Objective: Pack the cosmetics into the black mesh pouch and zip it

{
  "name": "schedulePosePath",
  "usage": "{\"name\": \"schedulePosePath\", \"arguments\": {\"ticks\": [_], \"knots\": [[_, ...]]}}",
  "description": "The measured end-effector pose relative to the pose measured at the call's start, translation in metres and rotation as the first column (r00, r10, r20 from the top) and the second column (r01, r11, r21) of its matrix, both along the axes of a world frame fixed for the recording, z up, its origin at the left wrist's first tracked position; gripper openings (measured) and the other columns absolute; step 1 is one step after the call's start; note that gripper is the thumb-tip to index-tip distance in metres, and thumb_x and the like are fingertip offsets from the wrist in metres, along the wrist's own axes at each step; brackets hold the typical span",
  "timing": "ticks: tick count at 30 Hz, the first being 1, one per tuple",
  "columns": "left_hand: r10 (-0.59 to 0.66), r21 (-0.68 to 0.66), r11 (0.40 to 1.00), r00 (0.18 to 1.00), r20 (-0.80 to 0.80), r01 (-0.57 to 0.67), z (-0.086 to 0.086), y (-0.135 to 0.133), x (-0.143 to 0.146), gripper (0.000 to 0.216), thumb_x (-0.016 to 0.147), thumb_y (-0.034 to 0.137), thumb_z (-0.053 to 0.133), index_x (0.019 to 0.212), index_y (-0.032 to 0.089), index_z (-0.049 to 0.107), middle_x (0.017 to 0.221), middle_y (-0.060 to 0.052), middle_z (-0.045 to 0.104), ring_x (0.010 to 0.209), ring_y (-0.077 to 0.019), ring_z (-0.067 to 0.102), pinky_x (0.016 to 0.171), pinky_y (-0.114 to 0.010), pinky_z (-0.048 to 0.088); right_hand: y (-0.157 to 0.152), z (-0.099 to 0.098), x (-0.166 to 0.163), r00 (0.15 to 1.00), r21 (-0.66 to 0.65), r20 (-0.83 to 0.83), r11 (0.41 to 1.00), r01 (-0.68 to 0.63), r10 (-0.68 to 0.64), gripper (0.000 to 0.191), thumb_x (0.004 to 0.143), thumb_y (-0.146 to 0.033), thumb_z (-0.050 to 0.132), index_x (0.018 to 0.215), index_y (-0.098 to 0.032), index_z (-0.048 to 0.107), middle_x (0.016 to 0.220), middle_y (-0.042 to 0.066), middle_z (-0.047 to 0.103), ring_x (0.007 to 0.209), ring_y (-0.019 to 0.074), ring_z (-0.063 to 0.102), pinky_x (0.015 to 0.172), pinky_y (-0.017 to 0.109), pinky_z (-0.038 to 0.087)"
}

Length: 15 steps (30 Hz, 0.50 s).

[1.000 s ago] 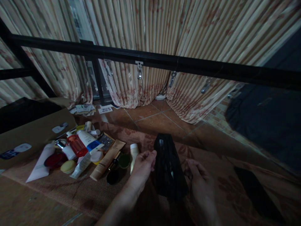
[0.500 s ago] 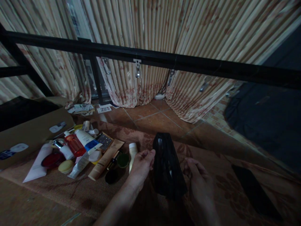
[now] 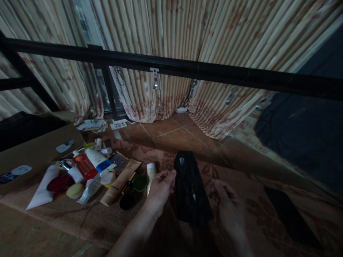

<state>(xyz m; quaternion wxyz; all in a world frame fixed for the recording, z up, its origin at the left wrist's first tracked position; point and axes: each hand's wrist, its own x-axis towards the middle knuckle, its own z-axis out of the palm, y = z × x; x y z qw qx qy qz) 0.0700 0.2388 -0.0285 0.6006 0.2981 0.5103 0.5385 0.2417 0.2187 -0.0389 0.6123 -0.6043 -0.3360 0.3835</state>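
– So, what has the left hand [image 3: 160,187] got?
– Its thumb and fingertips are pinched on the left edge of a black pouch [image 3: 191,189], near the top. The grip is narrow, closed on the fabric.
– And the right hand [image 3: 227,203]?
– It sits at the pouch's right side with the fingers curled in toward it. It is too dark there to tell whether they grip the pouch or only rest beside it.
– Where is the pouch?
– Standing upright between the two hands on a brown woven mat [image 3: 93,217], its narrow end pointing away from the person.
– What lies nearest?
– Just beside the left hand there is a small white tube [image 3: 152,171], then a green jar [image 3: 140,182] and a dark round pot [image 3: 127,201]. A long beige tube [image 3: 120,182] lies slanted next to those.
– Further out?
– A cluster of toiletries on the mat's left: a red bottle [image 3: 84,166], a white bottle with a blue band [image 3: 97,159], a yellow round tin [image 3: 74,190], a red round lid [image 3: 57,182] and a flat white tube [image 3: 43,187]. A cardboard box [image 3: 37,153] sits behind them.
– And on the right?
– A flat black slab [image 3: 291,217] lies on the mat, well apart from the hands.
– Beyond that?
– Brown floor tiles [image 3: 177,134], a black metal rail [image 3: 187,69] running across, and striped curtains [image 3: 174,43] hanging down to the tiles.
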Motion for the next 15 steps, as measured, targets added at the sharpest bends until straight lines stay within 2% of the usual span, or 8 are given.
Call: {"name": "schedulePosePath", "arguments": {"ticks": [4, 9, 15], "knots": [[0.001, 0.002, 1.0, 1.0, 0.015, -0.001, -0.0013, 0.0006, 0.0004, 0.042, 0.064, 0.049, 0.071, 0.054, 0.017, 0.046, 0.05, 0.005, 0.042, 0.046, -0.0062, 0.036, 0.044, -0.018, 0.031, 0.0004, -0.0004, 0.0007, 1.0, -0.038, 0.014, 0.999, 0.009, -0.009, 0.028, 0.073, -0.045, 0.068, 0.064, -0.019, 0.059, 0.059, -0.005, 0.05, 0.057, 0.01, 0.043, 0.056, 0.023, 0.034], [-0.015, 0.022, 1.0, 1.0, 0.002, 0.015, -0.0016, 0.001, 0.0002, 0.042, 0.067, 0.049, 0.069, 0.054, 0.017, 0.045, 0.049, 0.006, 0.041, 0.045, -0.0055, 0.034, 0.043, -0.018, 0.029, 0.0002, 0.0, 0.0001, 1.0, 0.011, 0.001, 1.0, 0.004, -0.004, 0.03, 0.073, -0.044, 0.068, 0.063, -0.019, 0.058, 0.059, -0.004, 0.05, 0.058, 0.0108, 0.043, 0.057, 0.024, 0.035], [-0.021, 0.011, 1.0, 1.0, 0.0, 0.021, 0.0007, -0.0005, 0.0011, 0.041, 0.068, 0.05, 0.068, 0.054, 0.017, 0.045, 0.049, 0.006, 0.04, 0.046, -0.0061, 0.035, 0.044, -0.019, 0.031, -0.0015, 0.003, -0.0025, 1.0, -0.029, -0.006, 1.0, 0.0, 0.0, 0.029, 0.072, -0.045, 0.069, 0.064, -0.019, 0.058, 0.058, -0.004, 0.049, 0.056, 0.0105, 0.043, 0.053, 0.023, 0.034]]}}
